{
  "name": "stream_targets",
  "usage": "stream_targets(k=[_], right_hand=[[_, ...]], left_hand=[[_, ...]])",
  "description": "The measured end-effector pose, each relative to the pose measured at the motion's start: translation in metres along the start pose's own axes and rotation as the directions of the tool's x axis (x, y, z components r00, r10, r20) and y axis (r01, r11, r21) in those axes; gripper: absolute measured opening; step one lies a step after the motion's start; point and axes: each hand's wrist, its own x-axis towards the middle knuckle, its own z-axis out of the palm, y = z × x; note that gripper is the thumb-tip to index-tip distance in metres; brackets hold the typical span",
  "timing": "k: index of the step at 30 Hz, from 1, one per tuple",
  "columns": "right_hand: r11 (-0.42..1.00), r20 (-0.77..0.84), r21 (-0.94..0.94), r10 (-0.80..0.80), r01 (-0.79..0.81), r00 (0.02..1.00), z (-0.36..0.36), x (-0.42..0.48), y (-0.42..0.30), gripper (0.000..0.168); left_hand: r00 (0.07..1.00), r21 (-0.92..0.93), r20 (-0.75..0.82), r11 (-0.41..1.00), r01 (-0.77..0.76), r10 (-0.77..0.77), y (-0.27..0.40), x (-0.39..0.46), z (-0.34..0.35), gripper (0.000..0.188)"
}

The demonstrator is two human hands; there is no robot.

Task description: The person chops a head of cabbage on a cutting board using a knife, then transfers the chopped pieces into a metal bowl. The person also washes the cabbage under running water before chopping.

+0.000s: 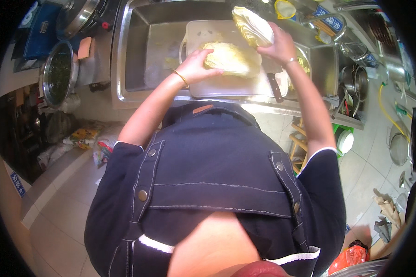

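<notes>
A piece of napa cabbage (230,60) rests on a pale cutting board (208,88), which lies over a stainless steel sink. At its left end, my left hand (199,65) grips the cabbage, thumb and fingers spread around it. Raised above the board's far right corner, my right hand (279,45) holds a second cabbage piece (253,26), its layered leaves facing up and left. On the board's right side lies a kitchen knife (274,86), dark handle towards me and its blade partly hidden by glare. Beneath my right forearm, a bowl (308,62) with yellow-green cabbage bits shows partly.
Steel sink walls (133,52) surround the board. To the left stand a metal bowl of dark greens (58,74) and a lidded pan (78,17). Stacked pots (358,83) sit at right, above a wooden stool (298,142). A faucet (357,7) crosses the far right corner.
</notes>
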Motion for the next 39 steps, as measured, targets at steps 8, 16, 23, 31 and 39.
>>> stream_targets(k=[8,16,23,31,39], right_hand=[[0.908,0.291,-0.205,-0.301,0.366,0.908,0.035,0.067,0.072,0.089],[0.877,0.367,-0.208,-0.34,0.433,0.866,0.025,0.065,0.062,0.058],[0.974,-0.231,-0.022,-0.224,0.225,0.947,0.043,0.002,0.091,0.068],[0.908,0.097,0.211,0.348,-0.361,0.933,0.082,-0.146,0.069,0.07],[0.866,0.095,0.134,0.472,-0.482,0.876,0.068,-0.161,0.05,0.058]], left_hand=[[0.978,0.304,-0.151,0.948,-0.096,0.147,0.01,0.014,0.048,0.083],[0.964,0.619,-0.067,0.769,-0.163,0.259,0.034,0.046,0.072,0.09],[0.841,0.837,0.061,0.432,-0.337,0.537,0.013,0.078,0.104,0.074],[0.944,0.58,-0.022,0.773,-0.256,0.329,0.047,0.107,0.079,0.075],[0.948,0.508,0.197,0.801,-0.317,0.251,0.022,0.118,0.08,0.073]])
